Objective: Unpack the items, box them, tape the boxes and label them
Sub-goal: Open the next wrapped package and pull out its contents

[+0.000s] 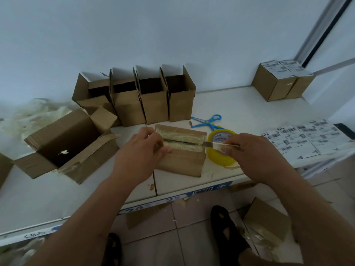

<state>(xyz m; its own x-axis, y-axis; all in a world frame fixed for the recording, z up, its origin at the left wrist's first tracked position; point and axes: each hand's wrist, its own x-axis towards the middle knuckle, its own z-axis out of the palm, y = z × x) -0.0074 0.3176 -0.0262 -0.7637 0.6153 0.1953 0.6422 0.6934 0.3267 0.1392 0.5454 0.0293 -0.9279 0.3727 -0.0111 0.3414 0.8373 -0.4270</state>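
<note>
A taped cardboard package lies on the white table in front of me, its top seam covered in yellowish tape and split along the middle. My left hand grips the package's left end. A small knife is held in my right hand, and its blade tip sits at the right end of the seam. Just behind the knife lies a yellow tape roll. Several open empty boxes stand in a row at the back.
A larger open box lies on its side at left, with crumpled plastic behind it. Blue scissors lie by the tape. Label sheets sit at right, two labelled boxes at back right. A taped box is on the floor.
</note>
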